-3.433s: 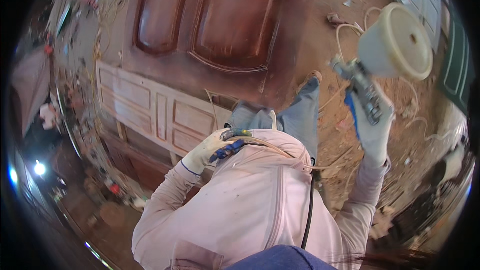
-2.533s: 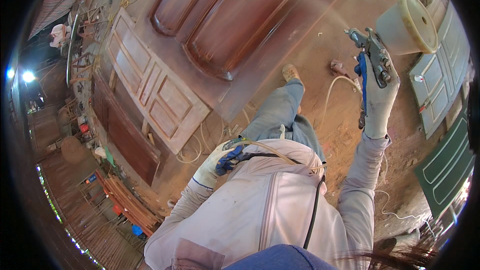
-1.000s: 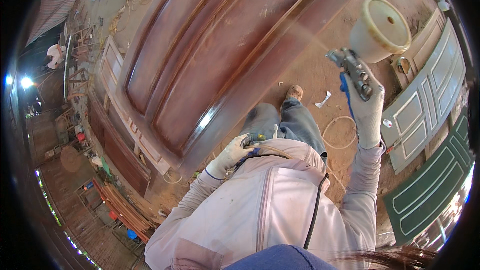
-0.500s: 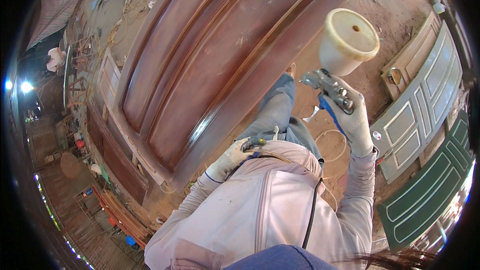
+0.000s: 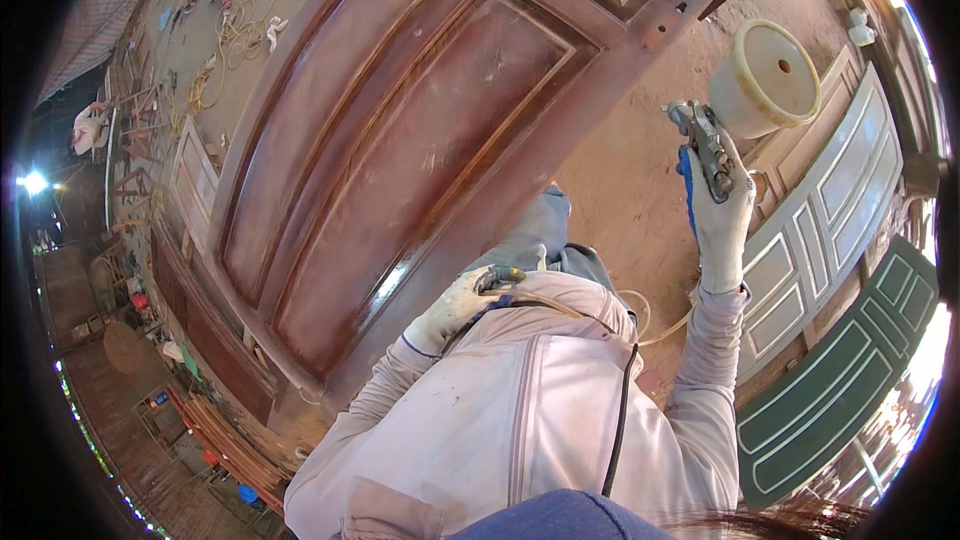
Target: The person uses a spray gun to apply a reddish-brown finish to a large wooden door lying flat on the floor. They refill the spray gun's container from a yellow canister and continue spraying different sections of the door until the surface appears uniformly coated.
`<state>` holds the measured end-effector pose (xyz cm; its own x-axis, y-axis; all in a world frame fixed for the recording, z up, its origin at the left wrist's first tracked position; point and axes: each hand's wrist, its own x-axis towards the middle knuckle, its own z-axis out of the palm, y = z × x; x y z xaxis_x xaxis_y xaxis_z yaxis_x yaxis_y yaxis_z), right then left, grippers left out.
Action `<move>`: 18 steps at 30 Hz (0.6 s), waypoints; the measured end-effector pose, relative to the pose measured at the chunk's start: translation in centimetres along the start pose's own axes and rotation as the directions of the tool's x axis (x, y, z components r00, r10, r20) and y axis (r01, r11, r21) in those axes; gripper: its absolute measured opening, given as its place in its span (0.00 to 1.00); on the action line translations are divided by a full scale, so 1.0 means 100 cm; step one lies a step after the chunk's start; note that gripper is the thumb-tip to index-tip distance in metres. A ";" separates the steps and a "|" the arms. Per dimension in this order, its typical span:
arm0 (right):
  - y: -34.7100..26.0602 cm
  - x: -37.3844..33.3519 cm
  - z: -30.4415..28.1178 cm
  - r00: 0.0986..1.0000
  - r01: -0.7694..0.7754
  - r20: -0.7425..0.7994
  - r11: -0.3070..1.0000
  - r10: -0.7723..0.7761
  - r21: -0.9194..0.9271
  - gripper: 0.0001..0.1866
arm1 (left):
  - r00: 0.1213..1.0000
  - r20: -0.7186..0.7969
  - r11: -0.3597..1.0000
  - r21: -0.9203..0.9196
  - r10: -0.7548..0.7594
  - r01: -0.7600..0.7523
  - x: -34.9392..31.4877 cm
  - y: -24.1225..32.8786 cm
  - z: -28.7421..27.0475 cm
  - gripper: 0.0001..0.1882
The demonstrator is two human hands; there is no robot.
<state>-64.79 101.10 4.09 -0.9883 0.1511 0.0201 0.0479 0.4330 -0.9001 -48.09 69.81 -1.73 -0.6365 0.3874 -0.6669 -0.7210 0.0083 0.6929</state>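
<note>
My right hand (image 5: pixel 722 210), in a white glove with blue on it, is closed round the handle of a metal spray gun (image 5: pixel 708 145), raised to the right of the door. A whitish paint cup (image 5: pixel 765 80) with a yellowed lid sits on the gun, its top tipped toward me. At my waist my left hand (image 5: pixel 462 305), gloved in the same white, is curled round a pale air hose (image 5: pixel 545 304). Ahead lies a large reddish-brown panelled wooden door (image 5: pixel 440 160), glossy along some edges. The gun is apart from its surface.
Several doors lean on the right: a grey one (image 5: pixel 820 230), a dark green one (image 5: pixel 840 380) and a bare wood one behind. Hose loops (image 5: pixel 655 325) trail by my legs. Left of the brown door are more frames (image 5: pixel 195 175) and stacked timber (image 5: pixel 225 440). Cords (image 5: pixel 235 45) lie on the far floor.
My right hand has moved right and slightly up with the spray gun, farther from the brown door. The door sits a little farther left in view. My left hand stays at my waist.
</note>
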 end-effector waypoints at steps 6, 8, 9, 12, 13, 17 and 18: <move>-0.029 0.025 -0.019 0.884 -0.283 0.416 0.952 0.213 0.114 0.24 | 1.000 -0.026 0.998 -0.069 -0.005 0.003 0.030 0.020 0.000 0.20; -0.035 0.040 -0.018 0.889 -0.207 0.428 0.977 0.165 0.053 0.24 | 1.000 -0.015 0.997 -0.073 0.003 -0.004 0.038 0.022 0.000 0.21; -0.032 0.049 -0.016 0.907 -0.192 0.388 0.981 0.164 0.036 0.24 | 1.000 -0.028 0.994 -0.105 -0.009 0.006 0.040 0.023 0.001 0.21; -0.020 0.080 -0.006 0.956 -0.142 0.256 0.989 0.146 -0.033 0.23 | 0.997 -0.077 0.987 -0.163 -0.017 0.004 0.043 0.020 0.008 0.22; -0.019 0.091 0.002 0.968 -0.070 0.238 0.997 0.073 -0.020 0.23 | 0.995 -0.098 0.988 -0.154 -0.002 -0.013 0.044 0.015 0.010 0.22; -0.019 0.133 0.056 0.972 0.109 0.203 0.992 -0.120 0.061 0.21 | 0.980 -0.194 0.993 -0.104 0.036 -0.058 0.043 0.012 0.020 0.23; -0.012 0.142 0.073 0.966 0.119 0.222 0.990 -0.134 0.082 0.21 | 0.978 -0.204 0.987 -0.141 0.048 -0.078 0.042 0.014 0.024 0.24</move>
<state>-79.90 96.23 2.33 -0.9930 -0.1096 0.0435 -0.0817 0.3733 -0.9241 -51.13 73.69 -2.88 -0.7130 0.1912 -0.6746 -0.7005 -0.1524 0.6972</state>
